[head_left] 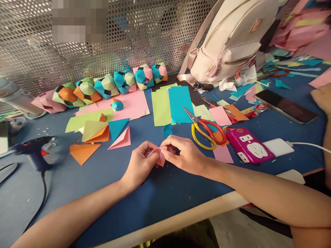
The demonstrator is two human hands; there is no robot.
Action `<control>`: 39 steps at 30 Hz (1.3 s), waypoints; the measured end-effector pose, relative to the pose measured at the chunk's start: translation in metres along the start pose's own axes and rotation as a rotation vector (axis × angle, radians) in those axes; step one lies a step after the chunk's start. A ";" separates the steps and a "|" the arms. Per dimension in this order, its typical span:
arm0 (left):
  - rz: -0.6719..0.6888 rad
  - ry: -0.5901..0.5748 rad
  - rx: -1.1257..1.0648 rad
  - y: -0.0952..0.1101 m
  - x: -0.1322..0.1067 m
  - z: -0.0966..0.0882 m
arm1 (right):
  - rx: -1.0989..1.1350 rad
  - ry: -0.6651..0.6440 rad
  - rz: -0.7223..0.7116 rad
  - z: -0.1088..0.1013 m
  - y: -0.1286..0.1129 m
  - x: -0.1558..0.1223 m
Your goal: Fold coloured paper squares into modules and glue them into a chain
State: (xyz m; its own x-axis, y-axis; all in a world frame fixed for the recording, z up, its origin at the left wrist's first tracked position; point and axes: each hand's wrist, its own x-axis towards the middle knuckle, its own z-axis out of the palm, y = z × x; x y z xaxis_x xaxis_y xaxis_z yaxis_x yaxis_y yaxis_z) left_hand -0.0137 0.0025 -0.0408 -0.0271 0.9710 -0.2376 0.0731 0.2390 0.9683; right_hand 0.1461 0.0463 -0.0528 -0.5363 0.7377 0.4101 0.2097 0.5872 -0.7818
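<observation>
Both my hands meet over the blue table (160,193) near its front edge. My left hand (141,163) and my right hand (184,153) pinch a small folded pink paper piece (160,156) between their fingertips, just above the tabletop. A pink folded triangle (121,139), a teal triangle (117,126) and orange folded pieces (82,151) lie to the left of my hands. Red and yellow scissors (204,131) lie just behind my right hand.
A chain of folded paper balls (111,84) runs along the perforated metal wall. Sheets of green, teal and pink paper (170,103), a magenta power strip (248,144), a phone (287,106), a white backpack (230,38) and a glue gun (38,151) surround the work spot. Another person's hand (323,98) shows at the right edge.
</observation>
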 end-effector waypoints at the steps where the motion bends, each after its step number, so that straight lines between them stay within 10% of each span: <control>1: -0.001 -0.005 -0.003 0.000 0.000 0.000 | -0.003 0.000 0.000 0.000 0.000 0.000; 12: 0.088 -0.005 -0.073 0.000 -0.001 -0.002 | -0.040 0.116 0.153 -0.008 0.000 0.005; 39: 0.109 0.091 0.156 -0.002 0.002 -0.002 | -0.089 0.020 -0.018 0.001 0.004 0.002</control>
State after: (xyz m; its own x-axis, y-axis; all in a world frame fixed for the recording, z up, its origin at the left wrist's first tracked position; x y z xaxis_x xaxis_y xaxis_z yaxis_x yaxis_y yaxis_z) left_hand -0.0154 0.0044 -0.0431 -0.1004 0.9880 -0.1174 0.2338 0.1381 0.9624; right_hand 0.1454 0.0496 -0.0554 -0.5240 0.7330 0.4337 0.2723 0.6267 -0.7302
